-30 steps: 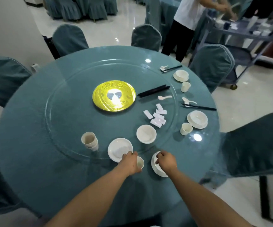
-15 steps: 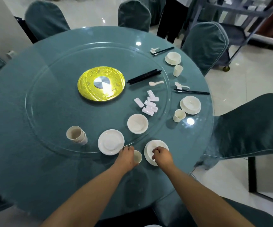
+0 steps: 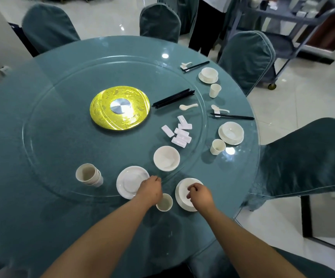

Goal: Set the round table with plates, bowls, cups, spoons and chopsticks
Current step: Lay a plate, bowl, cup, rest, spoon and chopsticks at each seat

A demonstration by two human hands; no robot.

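Third place setting in progress at the near edge of the round table [image 3: 42, 207]. Right hand [image 3: 200, 194] rests over a bowl on a plate [image 3: 179, 195], fingers curled at the bowl's inner rim; it appears to grip the bowl, though the contact is partly hidden. Left hand [image 3: 149, 189] has its fingers curled down at the near rim of the glass turntable [image 3: 62, 97], just beside a cup [image 3: 164, 202]; whether it grips the rim or anything else cannot be told. Stock on the turntable: loose plate [image 3: 128, 183], spare bowl [image 3: 166, 158], stacked cups [image 3: 88, 175], chopstick bundle [image 3: 173, 98], one spoon [image 3: 187, 106], white rests [image 3: 179, 134]. Two settings complete along the right edge. Risks, as judged: the cup sits close under the left wrist, so a careless withdrawal could tip it; if the turntable turns, the loose plate near its rim could slide off or clip the cup; a bowl set off-centre could rock.
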